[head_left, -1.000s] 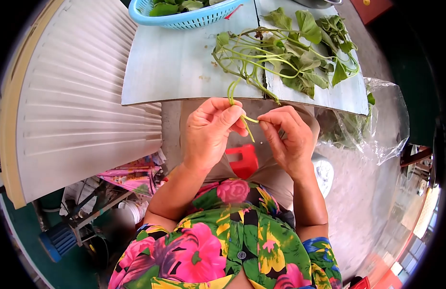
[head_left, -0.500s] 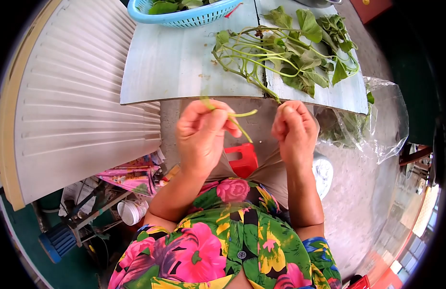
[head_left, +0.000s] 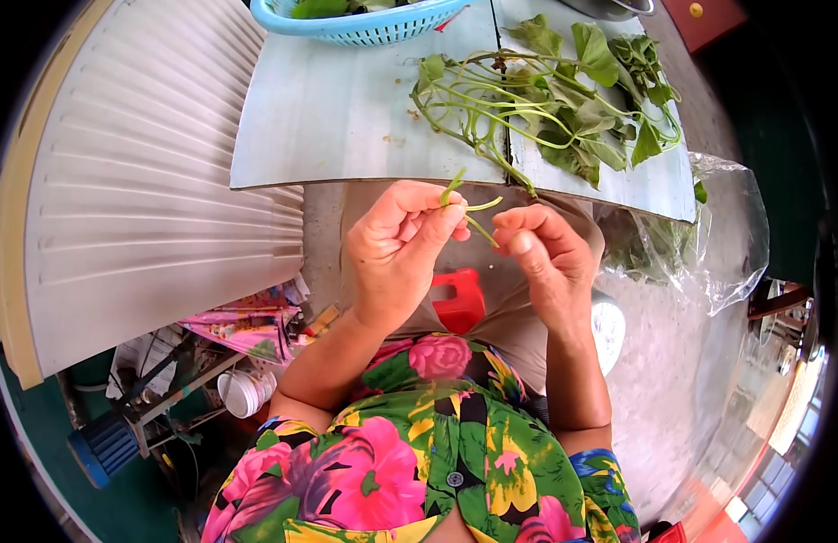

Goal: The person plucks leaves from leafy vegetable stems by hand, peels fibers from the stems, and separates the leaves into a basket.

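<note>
Left hand (head_left: 396, 244): closed in a pinch, thumb against fingers, on a short length of split green stem (head_left: 486, 205); a small green tuft stands above the pinch and 2 thin ends point toward the other hand; too hard a squeeze could crush the soft stem, too light a one could let it slip out.
Right hand (head_left: 556, 262): thumb and forefinger parted, other fingers curled, no grip to be seen; whether a finger touches the lower stem end, I cannot tell; a poor catch on so thin an end could snap it short.
Gap below: both hands are in front of the bench (head_left: 319, 118), not over it; a dropped piece would likely fall toward the red plastic stool (head_left: 464, 312) or the floor (head_left: 658, 362).
Leafy vines (head_left: 582, 118): tangled on the bench, across its seam, stem ends at the front edge; a sleeve or wrist catching those could drag the heap off.
Blue basket (head_left: 374, 33): at the far side, leaves inside; a knock could spill them.
Clear plastic bag (head_left: 740, 240): beside the bench, greenery within; it could snag.
</note>
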{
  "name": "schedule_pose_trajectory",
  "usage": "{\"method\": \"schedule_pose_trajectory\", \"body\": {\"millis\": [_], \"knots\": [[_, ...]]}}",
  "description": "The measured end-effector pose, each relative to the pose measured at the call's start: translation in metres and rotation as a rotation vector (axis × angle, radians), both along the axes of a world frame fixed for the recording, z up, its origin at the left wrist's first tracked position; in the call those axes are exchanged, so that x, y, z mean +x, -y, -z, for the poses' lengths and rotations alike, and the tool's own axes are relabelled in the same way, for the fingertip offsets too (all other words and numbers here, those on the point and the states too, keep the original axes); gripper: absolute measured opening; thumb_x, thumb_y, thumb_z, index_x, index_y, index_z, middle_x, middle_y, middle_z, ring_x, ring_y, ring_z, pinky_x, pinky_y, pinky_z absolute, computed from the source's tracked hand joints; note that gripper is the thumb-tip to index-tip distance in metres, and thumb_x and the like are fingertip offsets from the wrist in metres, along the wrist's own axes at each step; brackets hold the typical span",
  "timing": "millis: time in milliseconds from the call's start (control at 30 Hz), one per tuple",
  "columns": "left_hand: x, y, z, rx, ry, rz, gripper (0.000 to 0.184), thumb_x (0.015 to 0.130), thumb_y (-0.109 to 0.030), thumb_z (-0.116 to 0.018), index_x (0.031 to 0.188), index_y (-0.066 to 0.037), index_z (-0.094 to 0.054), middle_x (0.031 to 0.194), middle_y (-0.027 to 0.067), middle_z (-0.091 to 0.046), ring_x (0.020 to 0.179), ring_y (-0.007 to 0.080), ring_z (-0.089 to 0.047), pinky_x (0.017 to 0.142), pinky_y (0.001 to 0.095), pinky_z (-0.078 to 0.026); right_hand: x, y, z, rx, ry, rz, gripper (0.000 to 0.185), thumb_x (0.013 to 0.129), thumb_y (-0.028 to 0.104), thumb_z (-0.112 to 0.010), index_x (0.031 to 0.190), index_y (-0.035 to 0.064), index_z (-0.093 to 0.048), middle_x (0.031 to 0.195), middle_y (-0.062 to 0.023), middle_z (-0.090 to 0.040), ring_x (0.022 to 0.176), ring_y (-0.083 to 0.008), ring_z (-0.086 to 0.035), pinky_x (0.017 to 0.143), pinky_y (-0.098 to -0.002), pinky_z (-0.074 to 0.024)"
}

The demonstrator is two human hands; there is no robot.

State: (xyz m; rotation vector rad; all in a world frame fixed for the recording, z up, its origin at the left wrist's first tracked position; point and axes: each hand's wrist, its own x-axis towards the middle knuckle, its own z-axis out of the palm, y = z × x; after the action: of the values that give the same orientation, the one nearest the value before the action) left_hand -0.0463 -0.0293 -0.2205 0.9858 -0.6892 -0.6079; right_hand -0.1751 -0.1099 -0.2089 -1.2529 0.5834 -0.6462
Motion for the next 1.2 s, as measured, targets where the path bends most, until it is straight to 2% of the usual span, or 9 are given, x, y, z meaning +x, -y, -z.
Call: {"method": "schedule_pose_trajectory", "body": {"millis": [233, 300, 400, 467, 600, 700, 933, 1033, 1200], "knots": [[-0.003, 0.001, 0.004, -0.011, -0.058, 0.043, 0.008, 0.08, 0.002, -0.055, 0.088, 0.002, -0.055, 0.079, 0.0067, -0.058, 0.067, 0.0106, -0.056, 0.06, 0.0215, -0.048, 0.002, -0.002, 0.009, -0.06, -0.127, -0.025, 0.009, 0.081, 0.008, -0.057, 0.086, 0.0006, -0.057, 0.075, 0.0018, -0.053, 0.069, -0.0053, -0.047, 0.064, -0.0193, -0.0399], [-0.004, 0.0, 0.006, -0.016, -0.186, 0.14, 0.011, 0.083, -0.002, -0.051, 0.094, 0.0, -0.053, 0.086, 0.0106, -0.057, 0.068, 0.0151, -0.057, 0.06, 0.0288, -0.049, 0.003, -0.003, 0.01, -0.103, -0.131, 0.0, 0.008, 0.081, 0.008, -0.056, 0.085, 0.0006, -0.056, 0.073, 0.0017, -0.052, 0.067, -0.0047, -0.046, 0.062, -0.0187, -0.0393], [-0.011, 0.0, 0.003, -0.058, -0.328, 0.209, 0.007, 0.082, -0.001, -0.053, 0.089, 0.002, -0.054, 0.079, 0.0097, -0.059, 0.067, 0.0142, -0.057, 0.06, 0.0267, -0.05, 0.003, -0.003, 0.008, 0.065, -0.076, 0.018, 0.009, 0.083, 0.011, -0.054, 0.085, 0.0017, -0.053, 0.07, 0.0008, -0.052, 0.062, -0.0051, -0.045, 0.057, -0.0187, -0.0382], [-0.012, 0.002, 0.003, -0.084, -0.444, 0.27, 0.007, 0.083, -0.001, -0.053, 0.089, 0.001, -0.054, 0.079, 0.0103, -0.058, 0.066, 0.0148, -0.057, 0.059, 0.0267, -0.05, 0.001, -0.002, 0.008, 0.496, 0.071, -0.068, 0.011, 0.085, 0.014, -0.051, 0.086, 0.0027, -0.052, 0.069, -0.0007, -0.052, 0.059, -0.0065, -0.046, 0.053, -0.0193, -0.0369], [-0.009, 0.002, 0.009, -0.137, -0.608, 0.413, 0.011, 0.087, -0.008, -0.047, 0.092, -0.002, -0.054, 0.08, 0.009, -0.055, 0.063, 0.0143, -0.053, 0.054, 0.0244, -0.045, 0.003, -0.003, 0.003, 0.686, 0.142, -0.102, 0.012, 0.084, 0.015, -0.049, 0.081, 0.0036, -0.05, 0.066, -0.0023, -0.049, 0.056, -0.0104, -0.046, 0.049, -0.022, -0.0357], [0.002, 0.002, 0.004, -0.226, -0.729, 0.311, 0.01, 0.087, -0.009, -0.048, 0.09, -0.003, -0.056, 0.079, 0.0083, -0.055, 0.061, 0.0142, -0.051, 0.053, 0.0235, -0.043, 0.0, 0.006, 0.011, 0.74, 0.285, -0.125, 0.012, 0.083, 0.015, -0.049, 0.077, 0.0047, -0.048, 0.064, -0.0021, -0.046, 0.055, -0.0115, -0.044, 0.048, -0.0231, -0.0356], [0.005, 0.003, 0.005, -0.035, -0.53, 0.216, 0.01, 0.084, -0.007, -0.053, 0.091, 0.0, -0.055, 0.079, 0.0097, -0.059, 0.063, 0.0149, -0.058, 0.055, 0.0273, -0.049, -0.006, 0.01, 0.014, 0.42, 0.171, 0.005, 0.022, 0.088, 0.02, -0.046, 0.073, 0.0045, -0.047, 0.062, -0.0023, -0.044, 0.056, -0.0122, -0.043, 0.051, -0.024, -0.0362], [0.003, 0.004, 0.006, 0.014, -0.521, 0.201, 0.011, 0.083, -0.006, -0.055, 0.091, 0.001, -0.056, 0.077, 0.0089, -0.06, 0.062, 0.0146, -0.058, 0.055, 0.0277, -0.049, -0.007, 0.012, 0.019, 0.409, 0.333, -0.074, 0.024, 0.088, 0.021, -0.046, 0.072, 0.0044, -0.049, 0.062, -0.003, -0.047, 0.058, -0.012, -0.045, 0.053, -0.0231, -0.0366], [0.004, 0.003, 0.01, 0.084, -0.343, 0.205, 0.01, 0.084, -0.006, -0.052, 0.091, 0.001, -0.055, 0.076, 0.0094, -0.059, 0.064, 0.0152, -0.057, 0.054, 0.0269, -0.049, -0.001, 0.004, 0.006, 0.197, 0.066, 0.182, 0.014, 0.082, 0.012, -0.058, 0.09, 0.0005, -0.058, 0.076, -0.0023, -0.054, 0.065, -0.0096, -0.049, 0.059, -0.0225, -0.0402]]}}
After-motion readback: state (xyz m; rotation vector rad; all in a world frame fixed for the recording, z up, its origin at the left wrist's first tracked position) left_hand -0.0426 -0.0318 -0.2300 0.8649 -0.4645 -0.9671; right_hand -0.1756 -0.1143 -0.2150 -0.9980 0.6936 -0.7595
